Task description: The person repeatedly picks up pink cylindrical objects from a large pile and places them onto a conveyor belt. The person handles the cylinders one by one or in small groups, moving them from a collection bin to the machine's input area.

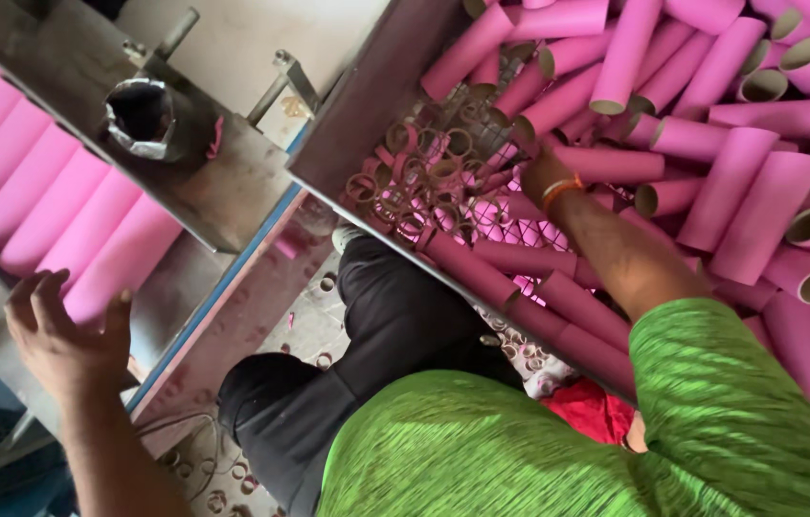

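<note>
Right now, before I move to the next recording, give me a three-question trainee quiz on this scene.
1. True or false: the left hand grips a pink cardboard tube.
2. Where does the right hand reach? A) metal bin of pink cardboard tubes B) floor
3. What colour is the band on the right wrist?

Key: 1 false, it is open beside the row of pink tubes; 2 A; 3 orange.
</note>
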